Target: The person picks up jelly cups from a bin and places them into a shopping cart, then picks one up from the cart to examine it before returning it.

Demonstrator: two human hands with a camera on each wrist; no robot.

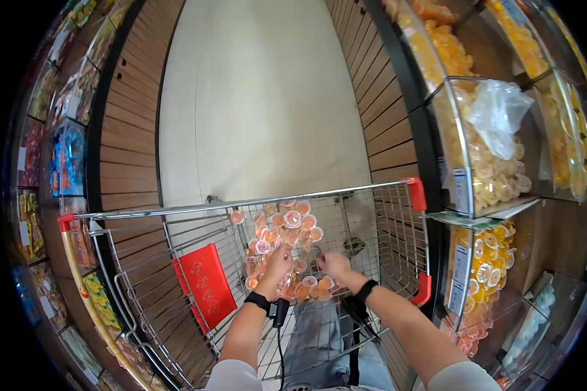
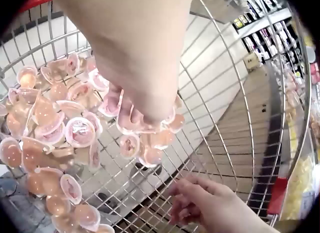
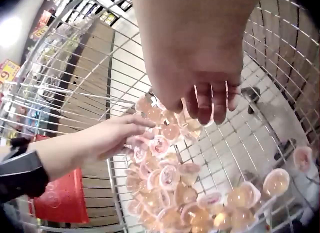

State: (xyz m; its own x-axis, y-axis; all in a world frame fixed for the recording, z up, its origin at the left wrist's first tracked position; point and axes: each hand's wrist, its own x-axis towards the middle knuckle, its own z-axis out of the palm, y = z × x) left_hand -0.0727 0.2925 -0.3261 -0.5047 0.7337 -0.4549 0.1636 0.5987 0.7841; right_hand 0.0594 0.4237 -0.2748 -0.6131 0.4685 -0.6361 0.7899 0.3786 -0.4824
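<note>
Clear-bodied jelly cups with pink-white lids (image 1: 292,219) (image 2: 80,132) (image 3: 170,177) lie loose in the wire basket of a shopping cart (image 1: 416,195). My left hand (image 1: 278,266) (image 2: 142,87) (image 3: 107,138) is low among them, its fingers touching cups, loosely bent in the right wrist view; no firm grip shows. My right hand (image 1: 338,267) (image 2: 212,205) (image 3: 202,67) hovers at the right edge of the pile, fingers relaxed and slightly bent, with nothing seen held. In the left wrist view a gap separates it from the nearest cups.
A red panel (image 1: 205,287) (image 3: 62,198) is on the cart's left side. Shelves of packaged sweets line the left, and clear bins of yellow and orange cups (image 1: 489,260) the right. A crumpled plastic bag (image 1: 499,117) lies over one bin. Pale floor (image 1: 267,98) runs ahead.
</note>
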